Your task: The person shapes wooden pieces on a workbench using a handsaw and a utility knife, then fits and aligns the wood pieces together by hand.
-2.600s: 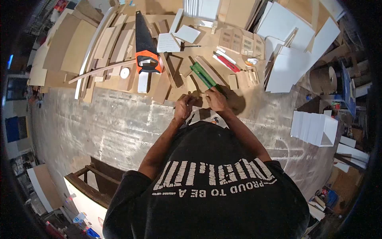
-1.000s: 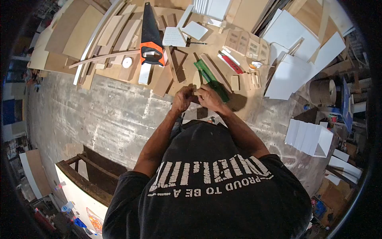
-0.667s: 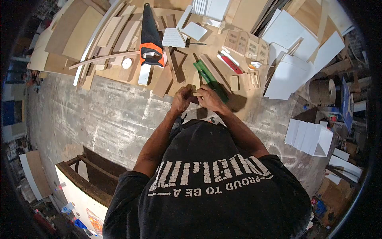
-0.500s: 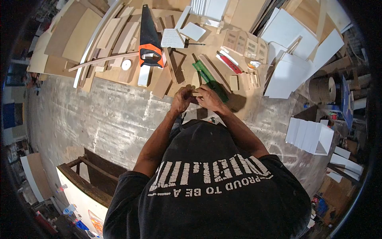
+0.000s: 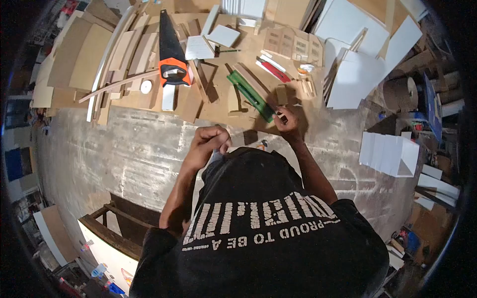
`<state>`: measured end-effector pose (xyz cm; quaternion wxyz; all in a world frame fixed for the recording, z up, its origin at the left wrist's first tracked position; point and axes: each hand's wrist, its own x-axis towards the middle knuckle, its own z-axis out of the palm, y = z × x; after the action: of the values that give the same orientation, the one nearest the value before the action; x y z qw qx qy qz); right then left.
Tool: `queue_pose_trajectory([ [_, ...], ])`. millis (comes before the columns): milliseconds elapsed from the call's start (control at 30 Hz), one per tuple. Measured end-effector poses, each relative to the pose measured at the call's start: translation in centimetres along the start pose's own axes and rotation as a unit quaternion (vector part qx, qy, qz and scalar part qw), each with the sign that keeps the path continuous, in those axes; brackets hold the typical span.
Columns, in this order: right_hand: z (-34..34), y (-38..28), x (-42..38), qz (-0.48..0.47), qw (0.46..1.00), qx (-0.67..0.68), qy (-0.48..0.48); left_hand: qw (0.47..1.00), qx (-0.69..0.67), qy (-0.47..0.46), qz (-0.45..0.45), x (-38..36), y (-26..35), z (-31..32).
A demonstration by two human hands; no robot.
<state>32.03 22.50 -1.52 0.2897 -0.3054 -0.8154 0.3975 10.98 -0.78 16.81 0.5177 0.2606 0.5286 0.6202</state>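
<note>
Wood offcut [image 5: 282, 117] is pinched in right hand [image 5: 286, 122] beside green ruler [image 5: 250, 95], centre frame; left hand [image 5: 211, 139] is fisted, contents not visible.

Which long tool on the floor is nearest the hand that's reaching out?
The green ruler. Its near end lies right by the right hand, while the saw with the orange handle and the red tool lie farther away.

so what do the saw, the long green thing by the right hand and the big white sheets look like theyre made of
The saw: dark blade, probably coated steel, with an orange and black handle that looks like moulded plastic. The long green thing: glossy, see-through green, likely a plastic ruler or straightedge. The white sheets: flat, matte, with thick edges, perhaps foam board or painted panel; hard to tell. They lie on tan boards, seemingly plywood or MDF.
</note>
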Motion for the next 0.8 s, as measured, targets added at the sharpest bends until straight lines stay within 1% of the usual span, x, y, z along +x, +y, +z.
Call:
queue_pose_trajectory([
  [33, -0.7, 0.2, -0.9, 0.024, 1.000, -0.003, 0.000, 0.988, -0.040, -0.097, 0.114, -0.7, 4.0, 2.3],
  [67, -1.2, 0.4, -1.8, 0.036, 0.999, -0.010, -0.012, 0.957, -0.104, -0.173, 0.206, -1.2, 7.0, 4.4],
  [100, -1.6, 0.8, -2.6, 0.048, 0.998, -0.017, -0.026, 0.906, -0.285, -0.227, 0.215, -2.7, 9.1, 6.9],
  [133, -2.1, 1.2, -3.3, 0.058, 0.997, -0.024, -0.040, 0.876, -0.328, -0.271, 0.228, -3.3, 12.5, 9.7],
  [167, -2.5, 1.5, -4.2, 0.070, 0.996, -0.031, -0.056, 0.859, -0.348, -0.265, 0.265, -4.0, 14.5, 11.8],
  [200, -3.1, 1.2, -4.8, 0.082, 0.992, -0.052, -0.080, 0.830, -0.356, -0.327, 0.280, -3.9, 15.5, 12.9],
  [267, -3.5, 0.9, -6.0, 0.071, 0.994, -0.031, -0.076, 0.795, -0.366, -0.368, 0.313, -3.6, 16.1, 15.2],
  [300, -3.6, 0.9, -6.3, 0.064, 0.995, -0.019, -0.070, 0.794, -0.369, -0.351, 0.332, -3.7, 16.0, 16.8],
  [400, -4.4, 1.6, -7.7, 0.112, 0.990, -0.036, -0.071, 0.788, -0.422, -0.263, 0.363, -4.1, 15.0, 20.5],
  [467, -5.3, 1.3, -7.8, 0.111, 0.990, -0.046, -0.077, 0.806, -0.464, -0.143, 0.338, -5.5, 14.5, 22.7],
  [500, -5.9, 1.3, -8.0, 0.110, 0.989, -0.051, -0.084, 0.817, -0.483, -0.061, 0.310, -6.5, 14.6, 24.1],
  [533, -6.3, 1.8, -8.4, 0.117, 0.987, -0.061, -0.091, 0.827, -0.459, -0.066, 0.318, -6.0, 14.2, 25.0],
  [567, -7.0, 2.3, -8.4, 0.109, 0.990, -0.046, -0.071, 0.836, -0.435, -0.070, 0.326, -5.5, 13.7, 25.9],
  [633, -7.1, 1.3, -8.2, 0.089, 0.995, 0.001, -0.043, 0.844, -0.275, -0.232, 0.397, -0.8, 10.6, 24.9],
  [667, -7.9, 1.3, -8.0, 0.097, 0.990, -0.060, -0.082, 0.840, -0.233, -0.318, 0.373, 0.8, 9.9, 24.2],
  [700, -8.2, 1.7, -7.8, 0.092, 0.992, -0.049, -0.067, 0.845, -0.193, -0.392, 0.307, 1.5, 9.3, 23.4],
  [733, -8.0, 2.2, -8.0, 0.091, 0.994, -0.038, -0.050, 0.861, -0.137, -0.420, 0.253, 2.3, 8.1, 22.2],
  [767, -7.7, 2.6, -8.3, 0.090, 0.995, -0.024, -0.034, 0.879, -0.075, -0.422, 0.208, 2.6, 6.7, 21.0],
  [800, -8.5, 0.7, -7.6, 0.102, 0.993, -0.037, -0.052, 0.908, 0.029, -0.386, 0.162, 2.8, 4.8, 19.6],
])
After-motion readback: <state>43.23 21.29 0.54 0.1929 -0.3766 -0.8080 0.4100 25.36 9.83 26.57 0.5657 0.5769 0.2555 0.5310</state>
